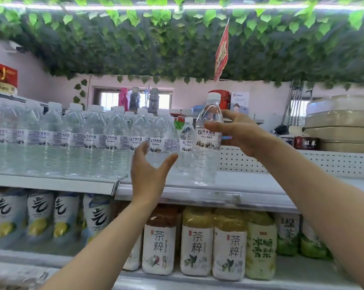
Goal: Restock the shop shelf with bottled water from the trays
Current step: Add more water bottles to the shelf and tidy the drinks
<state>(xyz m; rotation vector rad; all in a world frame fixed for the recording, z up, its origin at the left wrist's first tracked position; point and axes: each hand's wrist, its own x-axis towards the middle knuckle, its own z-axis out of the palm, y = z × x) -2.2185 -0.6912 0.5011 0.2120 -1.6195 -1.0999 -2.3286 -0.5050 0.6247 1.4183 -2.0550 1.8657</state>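
Note:
Many clear water bottles with white caps (97, 132) stand in rows on the top shelf (250, 185), filling its left and middle. At the right end of the row one water bottle (207, 155) stands upright on the shelf. My right hand (239, 132) holds it at the shoulder, thumb across the front and fingers behind. My left hand (149, 172) is raised in front of the neighbouring bottles with thumb and fingers spread, holding nothing. A shorter-looking bottle (187, 139) stands further back between the two hands. No tray is in view.
The top shelf's right part is bare, backed by a white perforated panel (302, 162). The lower shelf holds tea bottles (196, 241) and lemon drinks (38, 214). Stacked beige trays or lids (340, 124) sit at the far right. Leafy vines (176, 45) hang overhead.

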